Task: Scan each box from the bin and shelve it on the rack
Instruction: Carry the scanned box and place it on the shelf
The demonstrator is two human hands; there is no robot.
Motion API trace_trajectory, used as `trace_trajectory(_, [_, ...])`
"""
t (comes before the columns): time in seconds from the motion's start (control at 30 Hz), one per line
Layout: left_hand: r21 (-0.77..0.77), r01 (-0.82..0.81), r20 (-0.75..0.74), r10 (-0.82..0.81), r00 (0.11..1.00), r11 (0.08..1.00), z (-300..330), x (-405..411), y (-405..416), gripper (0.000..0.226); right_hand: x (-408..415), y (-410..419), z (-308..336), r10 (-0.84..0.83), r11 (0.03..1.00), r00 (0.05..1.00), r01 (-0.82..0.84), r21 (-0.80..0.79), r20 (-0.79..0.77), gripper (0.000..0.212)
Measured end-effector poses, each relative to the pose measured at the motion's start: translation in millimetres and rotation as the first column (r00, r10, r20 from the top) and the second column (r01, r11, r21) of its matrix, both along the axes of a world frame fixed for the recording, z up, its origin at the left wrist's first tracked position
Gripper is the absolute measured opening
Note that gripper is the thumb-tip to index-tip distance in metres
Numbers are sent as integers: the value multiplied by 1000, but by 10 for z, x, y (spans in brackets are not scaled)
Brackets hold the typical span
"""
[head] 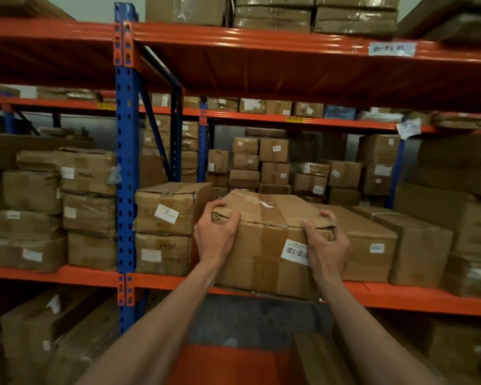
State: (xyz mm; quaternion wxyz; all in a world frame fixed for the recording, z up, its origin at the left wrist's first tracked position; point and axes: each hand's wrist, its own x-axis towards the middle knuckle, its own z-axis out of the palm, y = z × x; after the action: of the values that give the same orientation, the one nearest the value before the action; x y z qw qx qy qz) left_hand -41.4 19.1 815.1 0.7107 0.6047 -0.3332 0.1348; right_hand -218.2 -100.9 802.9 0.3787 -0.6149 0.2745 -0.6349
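A taped brown cardboard box [270, 245] with a barcode label on its front sits at the front edge of the orange rack shelf [400, 300], slightly overhanging it. My left hand [215, 234] grips its upper left corner, fingers curled over the dented top edge. My right hand [326, 245] grips the upper right corner and partly covers the barcode label. Both arms reach forward from below. No scanner shows. The orange surface at the bottom centre [228, 365] may be the bin; I cannot tell.
Stacked cartons [164, 229] stand just left of the held box; a long low carton [370, 245] lies just right. A blue upright [126, 173] divides the bays. More boxes fill the shelf behind, the shelf above and the level below.
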Motion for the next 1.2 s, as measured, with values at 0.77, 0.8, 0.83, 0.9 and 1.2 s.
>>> trace_trajectory(0.77, [149,51,-202,-20,979,988,-1309,2322,-1519,38,2351,-1565,-1234,1,982,994,20,187,-111,36])
trace_trajectory(0.8, [154,51,-203,-19,979,987,-1355,2389,-1576,39,2416,-1630,-1275,30,980,994,-8,198,-107,36])
trace_trajectory(0.83, [159,53,-211,-18,977,986,-1417,2446,-1621,41,2474,-1685,-1314,67,976,993,-44,212,-102,37])
trace_trajectory(0.9, [173,62,-235,-19,972,983,-1562,2550,-1680,43,2587,-1761,-1406,142,965,982,-109,240,-124,37])
trace_trajectory(1.2, [185,-46,-245,92,965,982,-1765,2756,-1924,42,2970,-2078,-1630,156,957,974,-108,269,-166,44])
